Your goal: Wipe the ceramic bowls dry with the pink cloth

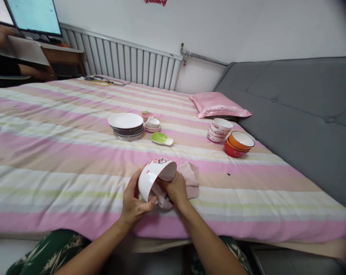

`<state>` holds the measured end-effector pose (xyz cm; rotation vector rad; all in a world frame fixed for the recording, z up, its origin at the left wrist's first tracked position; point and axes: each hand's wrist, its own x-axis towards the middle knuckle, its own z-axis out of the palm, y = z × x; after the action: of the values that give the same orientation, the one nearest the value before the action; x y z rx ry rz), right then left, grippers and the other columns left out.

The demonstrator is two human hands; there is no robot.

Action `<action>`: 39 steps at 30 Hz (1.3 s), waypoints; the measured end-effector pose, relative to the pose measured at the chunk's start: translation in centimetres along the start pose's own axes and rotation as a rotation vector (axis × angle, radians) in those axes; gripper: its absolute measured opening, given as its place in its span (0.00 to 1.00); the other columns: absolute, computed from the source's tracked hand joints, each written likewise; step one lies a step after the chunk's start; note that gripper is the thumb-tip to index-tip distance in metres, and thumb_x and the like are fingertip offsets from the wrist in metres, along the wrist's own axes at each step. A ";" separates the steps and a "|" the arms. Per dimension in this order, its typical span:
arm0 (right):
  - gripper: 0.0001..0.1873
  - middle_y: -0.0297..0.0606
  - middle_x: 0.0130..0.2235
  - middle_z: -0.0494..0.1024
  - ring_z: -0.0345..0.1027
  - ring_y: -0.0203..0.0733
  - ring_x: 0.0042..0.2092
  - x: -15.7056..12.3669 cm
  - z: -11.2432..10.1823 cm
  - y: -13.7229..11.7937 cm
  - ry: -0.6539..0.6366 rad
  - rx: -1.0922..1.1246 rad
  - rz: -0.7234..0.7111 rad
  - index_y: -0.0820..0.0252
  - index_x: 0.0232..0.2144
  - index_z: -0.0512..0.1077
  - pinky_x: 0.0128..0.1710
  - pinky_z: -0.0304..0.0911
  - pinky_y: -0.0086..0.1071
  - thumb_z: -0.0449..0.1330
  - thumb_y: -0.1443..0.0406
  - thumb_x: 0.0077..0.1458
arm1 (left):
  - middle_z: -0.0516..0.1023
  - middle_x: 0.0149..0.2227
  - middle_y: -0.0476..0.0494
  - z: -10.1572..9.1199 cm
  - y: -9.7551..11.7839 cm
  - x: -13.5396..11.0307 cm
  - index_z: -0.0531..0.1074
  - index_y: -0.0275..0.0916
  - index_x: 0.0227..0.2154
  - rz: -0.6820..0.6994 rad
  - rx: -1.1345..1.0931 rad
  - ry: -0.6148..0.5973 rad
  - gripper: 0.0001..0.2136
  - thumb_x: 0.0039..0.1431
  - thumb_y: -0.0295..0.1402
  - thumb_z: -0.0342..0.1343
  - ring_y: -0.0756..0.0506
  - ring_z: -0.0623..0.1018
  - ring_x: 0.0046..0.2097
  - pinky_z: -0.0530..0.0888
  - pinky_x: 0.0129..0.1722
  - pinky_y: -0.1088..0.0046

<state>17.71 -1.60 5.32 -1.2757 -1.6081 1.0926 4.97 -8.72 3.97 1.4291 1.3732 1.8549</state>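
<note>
A white bowl (151,178) with a red and black pattern is tilted on its side above the bed's near edge, its opening facing right and down. My left hand (134,200) grips it from the left, with the thumb over the lower rim. Inside the opening, my right hand (175,187) presses a pale pink cloth (190,176) against the bowl. Part of the cloth hangs below the rim and part spreads out behind my right wrist. The bowl and cloth hide most of the right fingers.
Beyond my hands stand a stack of plates (126,121), small white dishes (152,123) and a green dish (161,139). To the right are stacked patterned bowls (219,130), orange and red bowls (238,143) and a pink pillow (220,104). A person (7,57) sits at a desk far left.
</note>
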 end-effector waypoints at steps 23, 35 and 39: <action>0.14 0.34 0.36 0.79 0.72 0.43 0.37 0.5 -1.2 0.1 0.181 -0.071 -0.236 0.55 0.39 0.74 0.39 0.64 0.32 0.56 0.67 0.49 | 0.71 0.55 0.30 -2.1 -0.3 2.0 0.66 0.31 0.53 -0.121 -0.047 -0.213 0.34 0.46 0.47 0.60 0.31 0.71 0.55 0.70 0.52 0.56; 0.13 0.32 0.29 0.78 0.71 0.40 0.30 0.0 -1.7 -0.3 0.109 -0.354 -0.369 0.55 0.37 0.74 0.31 0.58 0.28 0.51 0.67 0.52 | 0.74 0.52 0.34 -2.9 0.8 3.5 0.71 0.34 0.52 -0.094 0.124 -0.434 0.30 0.47 0.47 0.59 0.31 0.73 0.53 0.70 0.52 0.56; 0.14 0.33 0.31 0.79 0.71 0.40 0.31 -0.1 -1.7 -0.5 0.106 -0.380 -0.388 0.54 0.37 0.75 0.32 0.58 0.29 0.51 0.67 0.52 | 0.74 0.53 0.36 -3.0 0.9 3.5 0.69 0.36 0.53 -0.127 0.103 -0.486 0.30 0.48 0.47 0.58 0.31 0.72 0.54 0.69 0.53 0.57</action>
<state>19.14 -1.53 6.34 -1.1623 -1.9378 0.4881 1.19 -7.69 6.49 1.6603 1.2849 1.2600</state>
